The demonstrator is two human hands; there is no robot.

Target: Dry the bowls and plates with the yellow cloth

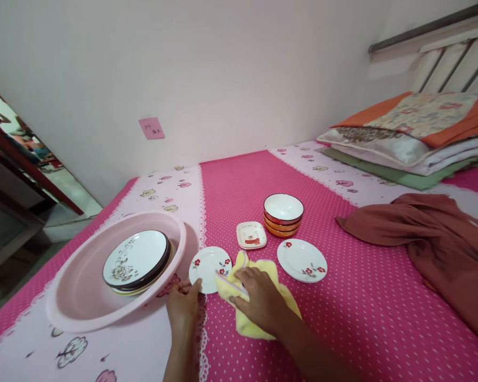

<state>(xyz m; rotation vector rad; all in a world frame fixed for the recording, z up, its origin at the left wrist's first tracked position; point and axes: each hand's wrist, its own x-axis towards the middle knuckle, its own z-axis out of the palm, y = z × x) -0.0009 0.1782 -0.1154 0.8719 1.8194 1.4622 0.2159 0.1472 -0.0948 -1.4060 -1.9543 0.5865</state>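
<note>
My left hand [184,306] pinches the near rim of a small white plate with red flowers [207,265], which lies on the pink bedspread. My right hand [258,298] presses down on a yellow cloth [258,323], gripping its edge right beside that plate. A second small flowered plate [301,259] lies to the right. Behind them sit a small square white dish [251,234] and a stack of red and orange bowls [283,214].
A large pink basin [79,297] at the left holds stacked plates with a flower pattern [136,260]. A brown garment [434,239] lies crumpled at the right. Folded bedding and a pillow [414,138] are stacked at the far right by the wall.
</note>
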